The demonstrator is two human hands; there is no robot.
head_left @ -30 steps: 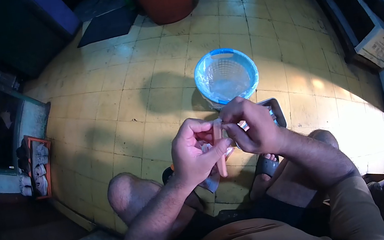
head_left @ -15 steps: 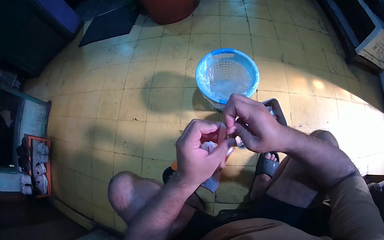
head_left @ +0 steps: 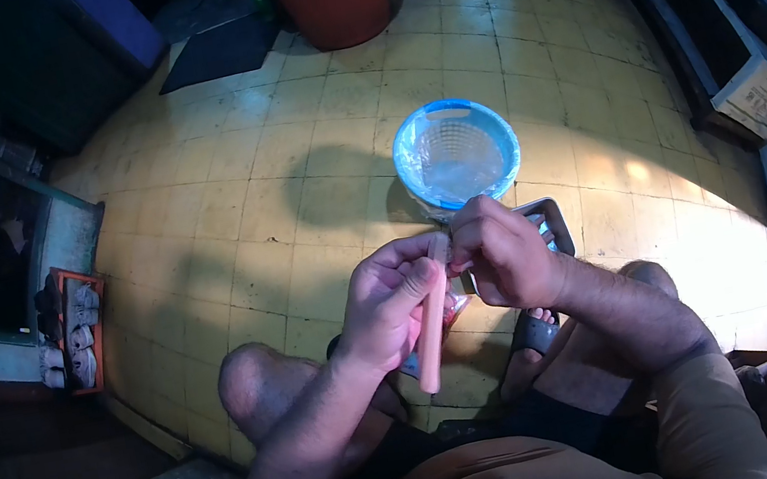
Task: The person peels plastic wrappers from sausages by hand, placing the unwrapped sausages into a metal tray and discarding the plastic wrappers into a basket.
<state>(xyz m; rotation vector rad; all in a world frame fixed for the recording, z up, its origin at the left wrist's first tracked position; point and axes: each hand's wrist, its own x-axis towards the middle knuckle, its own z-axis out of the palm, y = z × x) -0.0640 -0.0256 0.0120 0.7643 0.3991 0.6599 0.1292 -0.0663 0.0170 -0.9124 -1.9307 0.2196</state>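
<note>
A long, slim, pinkish tube-shaped packet [head_left: 433,333] hangs at a slant between my hands. My left hand [head_left: 382,306] is closed around its upper part, the thumb lying along its side. At its top end, the fingers of my right hand [head_left: 508,254] are pinched together on what looks like the clear plastic tip; the fingertips are partly hidden. Below and behind the hands, a metal tray [head_left: 558,220] shows in part, holding things I cannot make out. Just beyond stands a blue-rimmed basket [head_left: 507,133] lined with clear plastic.
A red packet [head_left: 456,307] shows partly beneath my hands, near my sandalled feet. A brown tub with a blue lid [head_left: 334,4] stands farther off on the yellow tiles. An orange shoe rack [head_left: 95,333] is at left, a printed cardboard box [head_left: 758,98] at right.
The pinkish packet now points down towards me and shows along its length, where it was mostly hidden behind my fingers. My right hand has lowered slightly.
</note>
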